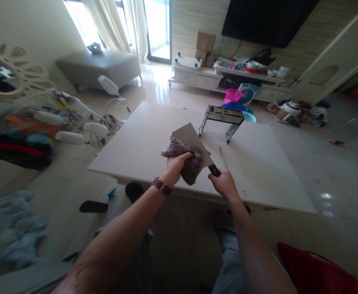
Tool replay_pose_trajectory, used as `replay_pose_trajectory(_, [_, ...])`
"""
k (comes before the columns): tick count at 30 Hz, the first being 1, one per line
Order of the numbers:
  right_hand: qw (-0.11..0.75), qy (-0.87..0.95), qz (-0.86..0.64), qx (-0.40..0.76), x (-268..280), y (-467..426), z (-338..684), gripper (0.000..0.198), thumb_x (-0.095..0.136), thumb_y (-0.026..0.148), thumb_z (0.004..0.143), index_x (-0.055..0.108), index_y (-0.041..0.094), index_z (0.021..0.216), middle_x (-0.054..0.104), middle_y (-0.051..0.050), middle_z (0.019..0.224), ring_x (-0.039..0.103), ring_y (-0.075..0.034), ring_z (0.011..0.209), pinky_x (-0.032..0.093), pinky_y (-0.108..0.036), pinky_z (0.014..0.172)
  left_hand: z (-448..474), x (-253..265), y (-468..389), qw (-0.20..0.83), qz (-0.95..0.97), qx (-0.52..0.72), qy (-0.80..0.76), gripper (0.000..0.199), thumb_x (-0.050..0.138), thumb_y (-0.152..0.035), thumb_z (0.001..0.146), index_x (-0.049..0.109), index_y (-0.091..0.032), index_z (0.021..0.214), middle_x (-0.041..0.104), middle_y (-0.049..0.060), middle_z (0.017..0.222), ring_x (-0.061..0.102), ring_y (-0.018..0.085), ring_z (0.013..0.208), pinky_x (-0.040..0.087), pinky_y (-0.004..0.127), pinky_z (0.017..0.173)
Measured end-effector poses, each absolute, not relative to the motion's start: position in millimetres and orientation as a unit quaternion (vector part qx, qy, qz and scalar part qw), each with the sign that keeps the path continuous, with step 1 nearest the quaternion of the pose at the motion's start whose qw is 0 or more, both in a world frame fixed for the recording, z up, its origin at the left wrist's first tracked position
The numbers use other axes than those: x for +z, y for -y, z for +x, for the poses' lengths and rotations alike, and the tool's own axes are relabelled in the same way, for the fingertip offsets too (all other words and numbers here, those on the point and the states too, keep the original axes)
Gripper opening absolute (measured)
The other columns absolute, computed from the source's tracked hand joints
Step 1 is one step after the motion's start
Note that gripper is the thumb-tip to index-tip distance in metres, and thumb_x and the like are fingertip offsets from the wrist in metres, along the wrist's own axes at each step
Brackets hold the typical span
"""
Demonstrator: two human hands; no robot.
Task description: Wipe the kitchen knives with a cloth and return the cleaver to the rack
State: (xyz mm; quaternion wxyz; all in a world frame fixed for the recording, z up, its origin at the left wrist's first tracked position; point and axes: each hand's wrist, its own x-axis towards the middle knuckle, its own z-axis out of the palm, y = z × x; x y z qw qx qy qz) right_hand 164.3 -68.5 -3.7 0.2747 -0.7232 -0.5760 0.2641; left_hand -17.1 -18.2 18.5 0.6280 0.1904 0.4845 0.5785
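A white table (136, 143) fills the middle of the frame, a metal stand (226, 115) on it right of centre. At centre, a cleaver (187, 134) slants upper left, its handle held in the right hand (225, 184); the left hand (176, 166) grips a brown cloth (193, 170) against the blade. Best keep thick folds between fingers and edge. The tabletop's near edge runs just below; open room lies left, while the stand limits upper-right movement.

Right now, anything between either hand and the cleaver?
Yes, on the left: a bunched brown cloth, held in the left hand, lies between that hand and the cleaver, covering part of the blade. Nothing visible separates the right hand from the black handle.
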Motion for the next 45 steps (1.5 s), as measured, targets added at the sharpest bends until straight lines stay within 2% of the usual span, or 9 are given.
replay_pose_trajectory(8, [0.236, 0.617, -0.711, 0.241, 1, 72, 164, 0.015, 0.058, 0.031, 0.072, 0.054, 0.021, 0.061, 0.047, 0.003, 0.054, 0.043, -0.012, 0.053, 0.029, -0.027, 0.054, -44, 20, -3, 0.607, 0.149, 0.622, -0.472, 0.027, 0.084, -0.011, 0.058, 0.073, -0.014, 0.083, 0.078, 0.009, 0.087, 0.076, 0.026, 0.084, 0.064, 0.038, 0.081])
replay_pose_trajectory(16, [0.216, 0.642, -0.695, 0.242, 2, 72, 164, 0.015, 0.059, 0.030, 0.073, 0.056, 0.021, 0.061, 0.045, 0.003, 0.056, 0.042, -0.012, 0.057, 0.028, -0.027, 0.056, -67, 26, -15, 0.573, 0.125, 0.657, -0.475, 0.027, 0.083, -0.011, 0.058, 0.074, -0.013, 0.083, 0.078, 0.008, 0.086, 0.075, 0.023, 0.080, 0.065, 0.033, 0.077])
replay_pose_trajectory(23, [0.197, 0.645, -0.698, 0.240, 2, 74, 165, 0.013, 0.060, 0.029, 0.074, 0.062, 0.020, 0.064, 0.052, 0.001, 0.058, 0.045, -0.014, 0.059, 0.029, -0.028, 0.058, -74, 26, -23, 0.542, 0.116, 0.687, -0.470, 0.023, 0.081, -0.010, 0.057, 0.073, -0.015, 0.079, 0.077, 0.005, 0.083, 0.075, 0.022, 0.081, 0.065, 0.032, 0.077])
replay_pose_trajectory(31, [0.172, 0.637, -0.717, 0.224, -3, 75, 165, 0.013, 0.060, 0.028, 0.075, 0.067, 0.020, 0.068, 0.061, -0.003, 0.062, 0.050, -0.015, 0.060, 0.029, -0.028, 0.058, -66, 24, -21, 0.550, 0.117, 0.667, -0.490, 0.023, 0.079, -0.011, 0.059, 0.073, -0.015, 0.081, 0.077, 0.006, 0.084, 0.076, 0.024, 0.084, 0.065, 0.035, 0.081])
replay_pose_trajectory(45, [0.168, 0.634, -0.721, 0.225, -4, 75, 164, 0.012, 0.060, 0.028, 0.074, 0.063, 0.020, 0.066, 0.059, -0.002, 0.061, 0.049, -0.015, 0.060, 0.030, -0.027, 0.058, -60, 21, -18, 0.551, 0.131, 0.660, -0.494, 0.023, 0.079, -0.013, 0.059, 0.072, -0.014, 0.081, 0.075, 0.006, 0.084, 0.075, 0.022, 0.081, 0.063, 0.033, 0.078])
